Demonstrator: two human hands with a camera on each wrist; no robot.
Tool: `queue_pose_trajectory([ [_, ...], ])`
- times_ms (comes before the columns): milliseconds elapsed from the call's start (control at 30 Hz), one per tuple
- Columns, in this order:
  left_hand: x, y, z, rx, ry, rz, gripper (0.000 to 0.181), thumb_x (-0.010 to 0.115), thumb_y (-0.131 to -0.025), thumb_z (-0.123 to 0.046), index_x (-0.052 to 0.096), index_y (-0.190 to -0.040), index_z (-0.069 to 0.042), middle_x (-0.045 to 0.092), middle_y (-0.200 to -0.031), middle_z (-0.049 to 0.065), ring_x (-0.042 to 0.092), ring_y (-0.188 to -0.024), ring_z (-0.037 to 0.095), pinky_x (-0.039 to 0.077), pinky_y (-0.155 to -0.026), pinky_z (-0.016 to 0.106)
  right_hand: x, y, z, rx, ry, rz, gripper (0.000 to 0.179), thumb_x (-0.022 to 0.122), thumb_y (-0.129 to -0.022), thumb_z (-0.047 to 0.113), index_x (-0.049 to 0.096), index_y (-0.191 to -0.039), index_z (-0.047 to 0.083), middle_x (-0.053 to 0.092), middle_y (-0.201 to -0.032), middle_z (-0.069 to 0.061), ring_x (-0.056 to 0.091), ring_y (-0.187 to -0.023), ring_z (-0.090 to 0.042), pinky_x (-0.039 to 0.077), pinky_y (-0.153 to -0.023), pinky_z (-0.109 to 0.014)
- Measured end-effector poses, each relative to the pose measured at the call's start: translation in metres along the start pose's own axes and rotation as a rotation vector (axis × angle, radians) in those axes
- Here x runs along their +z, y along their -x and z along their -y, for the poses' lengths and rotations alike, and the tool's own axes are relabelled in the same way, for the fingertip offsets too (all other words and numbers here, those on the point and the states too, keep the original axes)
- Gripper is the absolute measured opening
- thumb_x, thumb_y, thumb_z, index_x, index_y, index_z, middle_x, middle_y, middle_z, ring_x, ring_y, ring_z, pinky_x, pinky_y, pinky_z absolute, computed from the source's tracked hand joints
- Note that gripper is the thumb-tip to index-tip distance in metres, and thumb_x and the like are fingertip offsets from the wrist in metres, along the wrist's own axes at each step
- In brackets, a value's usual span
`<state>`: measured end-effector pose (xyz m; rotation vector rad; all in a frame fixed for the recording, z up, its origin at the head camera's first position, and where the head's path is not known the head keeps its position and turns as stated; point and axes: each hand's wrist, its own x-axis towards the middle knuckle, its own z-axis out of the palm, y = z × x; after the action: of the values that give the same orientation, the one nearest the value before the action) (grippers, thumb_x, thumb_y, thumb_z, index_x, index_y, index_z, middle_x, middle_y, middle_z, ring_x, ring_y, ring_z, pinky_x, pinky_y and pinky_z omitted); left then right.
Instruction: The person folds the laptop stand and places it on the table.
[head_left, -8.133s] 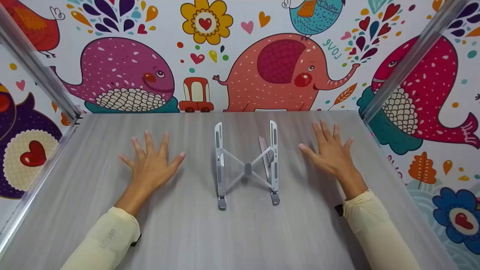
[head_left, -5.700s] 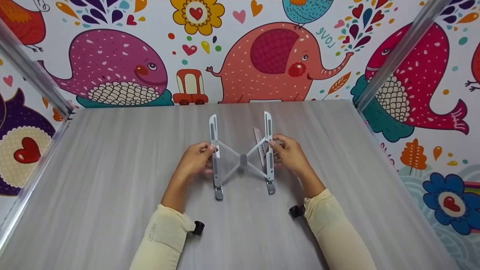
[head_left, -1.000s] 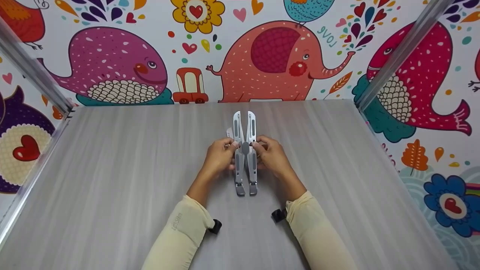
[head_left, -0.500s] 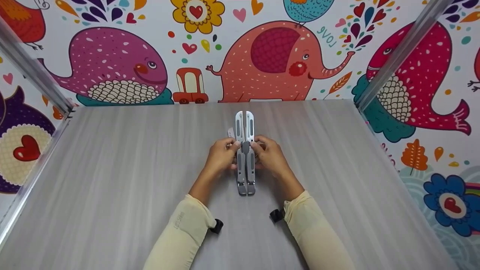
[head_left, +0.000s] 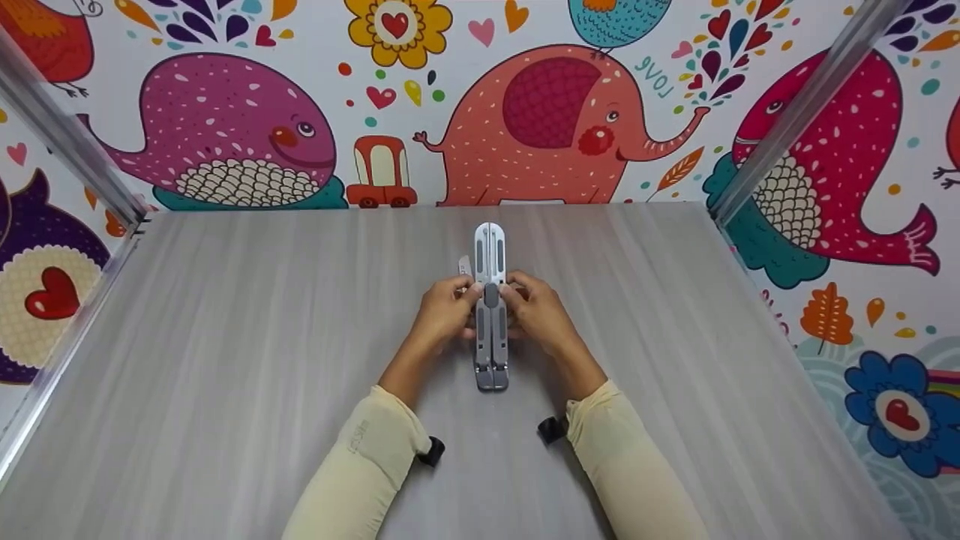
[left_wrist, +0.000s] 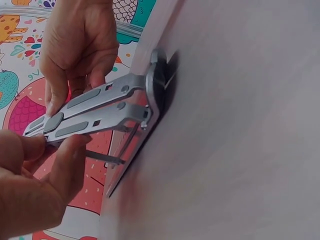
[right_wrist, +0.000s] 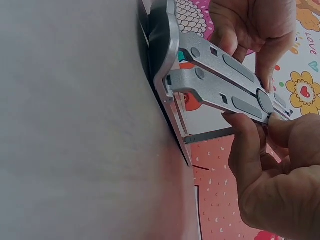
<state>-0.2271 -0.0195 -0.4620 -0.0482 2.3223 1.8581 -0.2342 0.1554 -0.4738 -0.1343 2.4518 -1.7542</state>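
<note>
Midway across the wood-grain table [head_left: 225, 337], a silver folding stand [head_left: 500, 322] rests, its two rails [head_left: 482, 349] tilted up side by side, a grey hub [head_left: 491, 295] over both. Left hand [head_left: 444, 309] pinches the left rail [left_wrist: 107, 121], thumb by the hub, grip nearly closed; right hand [head_left: 541, 311] pinches the right rail [left_wrist: 112, 92] likewise. Cartoon-print wall [head_left: 547, 165] stands behind.

Left sleeve [head_left: 349, 476] and right sleeve [head_left: 637, 472]: both pale yellow, thin-looking fabric, creased and gathered at the cuffs; small grey lettering [head_left: 358, 437] on the left one, too blurred to read. Left black block [head_left: 433, 451] at the cuff, on the side facing the worktop's [head_left: 225, 337] right edge; right black block [head_left: 552, 430] mirrors it, facing the left edge. Left hand [head_left: 444, 309] and right hand [head_left: 541, 311] bare.
</note>
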Motion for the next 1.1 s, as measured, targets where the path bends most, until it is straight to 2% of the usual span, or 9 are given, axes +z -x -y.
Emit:
queue_pose_trajectory([
  [200,0.002,0.001,-0.001,0.017,-0.042,-0.023,0.018,0.057,-0.105,-0.022,0.067,-0.094,-0.012,0.055,-0.082,0.003,0.057,-0.07,0.017,0.05,-0.051,0.023,0.0,-0.001,-0.001,0.002,0.009,0.0,0.014,0.056,-0.106,0.022,0.069,-0.111,0.022,0.067,-0.092,-0.009,0.065,-0.067,-0.021,0.062,-0.057,-0.042],
  [400,0.008,0.003,0.001,0.184,-0.278,-0.157,0.02,0.058,-0.104,-0.022,0.072,-0.095,-0.01,0.062,-0.077,0.003,0.056,-0.066,0.016,0.045,-0.055,0.026,0.0,-0.002,0.0,-0.017,0.021,-0.003,0.014,0.056,-0.106,0.021,0.069,-0.111,0.021,0.068,-0.094,-0.01,0.065,-0.069,-0.021,0.062,-0.057,-0.039],
  [500,0.01,0.005,0.003,0.225,-0.321,-0.184,0.022,0.057,-0.105,-0.023,0.073,-0.1,-0.009,0.066,-0.079,0.004,0.057,-0.069,0.017,0.044,-0.06,0.028,0.0,-0.001,-0.001,-0.011,0.028,-0.004,0.015,0.055,-0.106,0.023,0.069,-0.111,0.02,0.068,-0.093,-0.009,0.065,-0.07,-0.02,0.062,-0.058,-0.039],
  [633,0.01,0.011,0.006,0.22,-0.326,-0.142,0.026,0.053,-0.107,-0.027,0.072,-0.111,-0.009,0.07,-0.086,0.006,0.058,-0.073,0.017,0.046,-0.063,0.029,-0.002,0.002,-0.003,0.014,0.037,0.004,0.019,0.056,-0.106,0.029,0.071,-0.115,0.021,0.068,-0.094,-0.01,0.068,-0.076,-0.023,0.063,-0.065,-0.042],
  [733,0.01,0.023,0.002,0.211,-0.374,-0.082,0.03,0.052,-0.107,-0.029,0.064,-0.123,-0.006,0.071,-0.089,0.008,0.061,-0.072,0.017,0.047,-0.06,0.028,-0.006,0.004,-0.001,-0.017,0.101,-0.006,0.025,0.056,-0.106,0.032,0.071,-0.119,0.018,0.071,-0.096,-0.01,0.072,-0.08,-0.026,0.063,-0.068,-0.041],
  [867,0.014,0.046,-0.009,0.169,-0.561,-0.053,0.047,0.058,-0.103,-0.031,0.048,-0.138,-0.001,0.069,-0.082,0.008,0.063,-0.063,0.018,0.045,-0.05,0.031,-0.013,0.003,0.01,-0.177,0.33,-0.099,0.034,0.056,-0.106,0.033,0.071,-0.125,0.01,0.075,-0.093,-0.01,0.073,-0.079,-0.025,0.061,-0.068,-0.039],
  [967,0.021,0.061,-0.016,0.115,-0.747,-0.082,0.066,0.064,-0.099,-0.033,0.041,-0.147,0.006,0.068,-0.077,0.01,0.062,-0.059,0.021,0.045,-0.049,0.036,-0.02,-0.002,0.026,-0.3,0.49,-0.177,0.038,0.059,-0.104,0.032,0.069,-0.13,0.005,0.076,-0.095,-0.012,0.072,-0.08,-0.025,0.06,-0.07,-0.039],
  [1033,0.027,0.068,-0.017,0.089,-0.848,-0.104,0.074,0.067,-0.097,-0.035,0.039,-0.149,0.01,0.069,-0.077,0.012,0.063,-0.061,0.024,0.048,-0.052,0.041,-0.025,-0.007,0.036,-0.354,0.54,-0.196,0.04,0.062,-0.103,0.03,0.066,-0.135,0.005,0.076,-0.1,-0.014,0.071,-0.083,-0.025,0.06,-0.072,-0.04],
  [1100,0.036,0.073,-0.014,0.082,-0.913,-0.117,0.082,0.07,-0.094,-0.036,0.037,-0.15,0.013,0.072,-0.079,0.016,0.067,-0.065,0.028,0.052,-0.055,0.045,-0.028,-0.013,0.045,-0.374,0.577,-0.197,0.043,0.064,-0.102,0.029,0.063,-0.139,0.009,0.075,-0.108,-0.014,0.071,-0.088,-0.025,0.061,-0.075,-0.039],
])
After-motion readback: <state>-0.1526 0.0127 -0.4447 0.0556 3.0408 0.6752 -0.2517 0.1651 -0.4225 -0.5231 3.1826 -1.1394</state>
